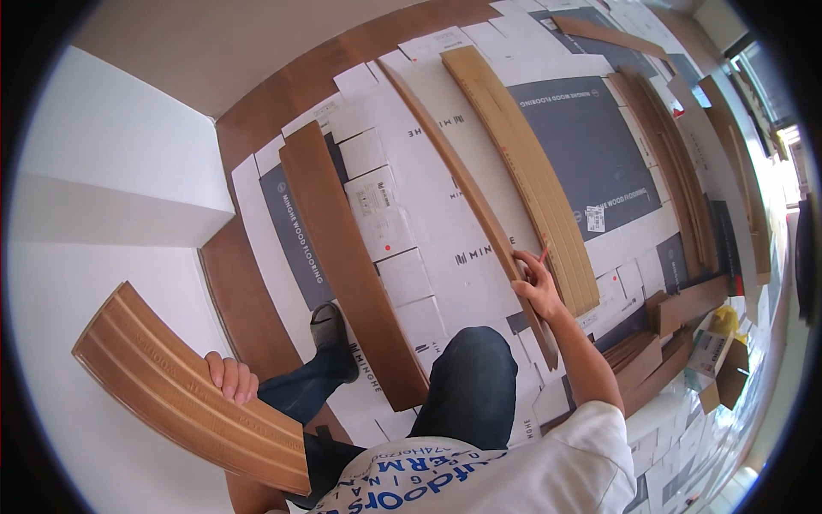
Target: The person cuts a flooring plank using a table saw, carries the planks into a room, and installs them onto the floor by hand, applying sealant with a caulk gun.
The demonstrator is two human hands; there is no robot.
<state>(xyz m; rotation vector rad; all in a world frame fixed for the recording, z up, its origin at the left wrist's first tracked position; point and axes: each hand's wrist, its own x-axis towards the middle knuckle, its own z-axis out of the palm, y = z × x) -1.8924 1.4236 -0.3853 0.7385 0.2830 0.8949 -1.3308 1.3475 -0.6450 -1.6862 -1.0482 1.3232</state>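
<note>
My left hand (231, 377) is closed over the edge of a brown floor plank (188, 377), its grooved face turned up, raised at the left beside the white wall. My right hand (538, 287) is closed at the near part of a long narrow wood strip (454, 163) lying on cardboard. A thin red stick (545, 251), perhaps a pencil, pokes up from those fingers. Right of the strip lies a lighter grooved plank (522, 171). A smooth dark brown plank (342, 248) lies to its left, near my shoe (332, 338).
White and dark grey cardboard sheets (582, 128) cover much of the brown floor. More planks (676, 171) are stacked at the right. An opened carton (728, 368) and a small box (709, 353) stand at the lower right. A white wall corner (128, 214) juts in at the left.
</note>
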